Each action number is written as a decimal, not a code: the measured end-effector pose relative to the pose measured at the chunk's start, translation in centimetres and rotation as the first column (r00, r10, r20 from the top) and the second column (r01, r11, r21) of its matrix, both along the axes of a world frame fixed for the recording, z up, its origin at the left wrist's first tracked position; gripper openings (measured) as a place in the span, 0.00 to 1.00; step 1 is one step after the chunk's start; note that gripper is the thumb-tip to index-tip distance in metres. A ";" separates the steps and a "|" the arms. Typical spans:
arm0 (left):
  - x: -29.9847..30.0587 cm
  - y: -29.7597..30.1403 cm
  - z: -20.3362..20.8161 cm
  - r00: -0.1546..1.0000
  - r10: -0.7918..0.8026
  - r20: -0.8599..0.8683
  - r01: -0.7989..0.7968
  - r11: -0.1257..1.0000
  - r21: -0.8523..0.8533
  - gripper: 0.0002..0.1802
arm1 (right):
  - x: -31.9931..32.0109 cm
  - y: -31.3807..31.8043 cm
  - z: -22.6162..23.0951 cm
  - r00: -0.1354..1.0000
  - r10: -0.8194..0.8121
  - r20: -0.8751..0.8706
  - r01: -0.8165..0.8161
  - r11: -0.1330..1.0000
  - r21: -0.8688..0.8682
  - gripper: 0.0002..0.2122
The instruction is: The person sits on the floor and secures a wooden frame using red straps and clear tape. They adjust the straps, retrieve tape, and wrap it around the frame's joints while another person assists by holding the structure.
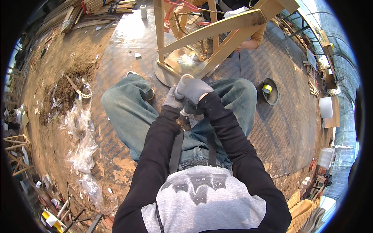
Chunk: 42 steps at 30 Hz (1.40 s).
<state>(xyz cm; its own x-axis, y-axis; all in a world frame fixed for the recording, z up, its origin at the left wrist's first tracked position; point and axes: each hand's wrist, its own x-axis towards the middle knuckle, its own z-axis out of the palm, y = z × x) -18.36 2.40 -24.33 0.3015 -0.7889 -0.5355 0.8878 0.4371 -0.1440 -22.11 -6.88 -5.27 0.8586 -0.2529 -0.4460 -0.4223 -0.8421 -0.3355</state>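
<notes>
Both of my hands, in grey gloves, are together above my lap. My right hand (196, 91) wraps round a small white roll (185, 77) that looks like stretch film. Its upper end sticks out over my fingers and its lower end shows beneath. My left hand (172, 98) closes on the same roll from the left; some of its fingers are hidden. Just beyond the roll stands a wooden slat frame (213, 37) on a round board (165, 75). Inside it are thin branches (202, 46) and crumpled clear film (188, 59).
Across the frame a co-worker's hand (247, 45) shows at the right. A dark bucket (274, 98) with a yellow tape roll (267, 89) stands beside my right knee. Another white roll (143, 12) stands far left. Crumpled plastic sheeting (79, 143) and soil (66, 91) lie left.
</notes>
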 end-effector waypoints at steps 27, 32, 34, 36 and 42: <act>24.4 5.5 -1.1 0.945 0.325 -0.039 -0.293 0.893 0.340 0.14 | 28.3 6.3 -8.2 0.952 0.302 0.060 -0.307 0.945 0.116 0.16; 32.5 4.2 -2.3 0.954 0.293 0.065 -0.300 0.930 0.215 0.19 | 37.8 4.3 -12.6 0.998 0.055 0.015 -0.054 0.857 0.512 0.13; 37.0 2.5 -3.9 0.926 0.378 0.005 -0.377 0.926 -0.024 0.19 | 41.4 2.2 -12.4 0.968 -0.198 -0.155 0.245 0.600 0.762 0.13; 41.1 -0.5 -5.6 0.912 0.394 0.114 -0.384 0.918 -0.098 0.14 | 44.6 -0.5 -12.8 0.941 -0.320 -0.114 0.246 0.411 0.878 0.14; 43.8 -10.1 -9.5 0.756 0.653 -0.049 -0.655 0.754 -0.041 0.19 | 51.9 -11.0 -15.7 0.787 -0.617 -0.007 0.375 0.469 0.799 0.15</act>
